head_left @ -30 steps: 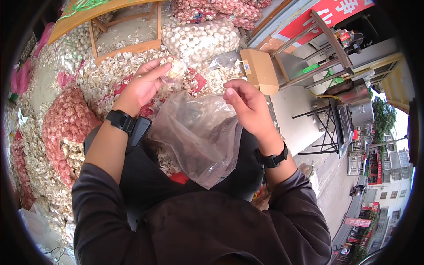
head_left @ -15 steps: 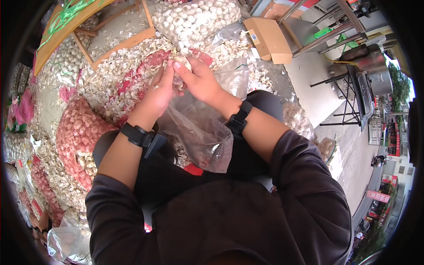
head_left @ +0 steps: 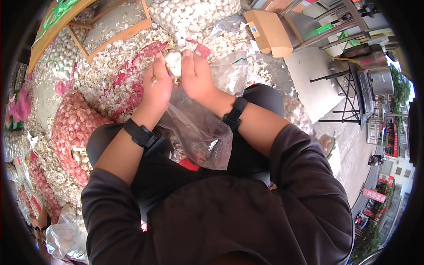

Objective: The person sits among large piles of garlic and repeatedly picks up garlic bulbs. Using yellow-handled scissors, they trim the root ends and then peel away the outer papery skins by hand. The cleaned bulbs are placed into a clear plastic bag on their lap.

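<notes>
While papery garlic bulb (head_left: 174, 62) pinched, crinkly clear bag (head_left: 201, 132) seemingly hangs.

A cardboard box (head_left: 268, 32) lies near red mesh sacks (head_left: 73, 132) and a wooden frame (head_left: 115, 35).

A white garlic bulb (head_left: 174, 63) sits upright above a crumpled clear plastic bag (head_left: 198, 130).
</notes>
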Demonstrator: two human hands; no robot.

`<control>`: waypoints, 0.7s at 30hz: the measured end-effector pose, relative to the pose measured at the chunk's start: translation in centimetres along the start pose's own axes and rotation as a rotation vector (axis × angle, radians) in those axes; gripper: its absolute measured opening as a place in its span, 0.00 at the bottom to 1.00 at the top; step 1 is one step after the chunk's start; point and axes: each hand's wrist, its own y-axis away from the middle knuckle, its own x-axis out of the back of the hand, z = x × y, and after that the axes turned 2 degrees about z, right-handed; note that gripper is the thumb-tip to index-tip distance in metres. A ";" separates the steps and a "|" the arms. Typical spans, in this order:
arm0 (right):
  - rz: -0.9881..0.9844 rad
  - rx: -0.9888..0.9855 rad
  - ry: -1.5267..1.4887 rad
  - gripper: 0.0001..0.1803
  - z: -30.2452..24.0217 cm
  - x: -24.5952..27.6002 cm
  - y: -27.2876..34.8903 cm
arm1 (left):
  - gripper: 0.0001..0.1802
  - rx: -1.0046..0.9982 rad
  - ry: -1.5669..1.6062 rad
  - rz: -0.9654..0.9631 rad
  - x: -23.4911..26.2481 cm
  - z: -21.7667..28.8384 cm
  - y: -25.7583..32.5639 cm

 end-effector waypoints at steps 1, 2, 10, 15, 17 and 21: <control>-0.011 -0.024 -0.026 0.24 -0.1 0.0 0.0 | 0.26 0.032 0.050 0.011 0.0 0.0 -0.1; -0.003 0.023 0.002 0.24 -0.2 0.2 0.0 | 0.26 0.015 0.048 0.002 -0.1 0.3 -0.1; -0.092 -0.175 -0.295 0.22 -1.4 -0.1 -0.3 | 0.18 -0.016 0.094 -0.010 1.1 -0.4 -1.8; -0.248 -0.249 -0.145 0.27 -0.1 0.3 -1.0 | 0.12 -0.085 -0.091 0.132 3.0 -2.5 -4.2; -0.290 -0.267 -0.147 0.27 -0.1 0.3 -1.0 | 0.16 -0.064 -0.088 0.242 4.2 -3.0 -5.3; -0.326 -0.266 -0.136 0.25 0.3 0.4 -1.0 | 0.32 -0.002 -0.308 0.353 5.3 -2.9 -7.0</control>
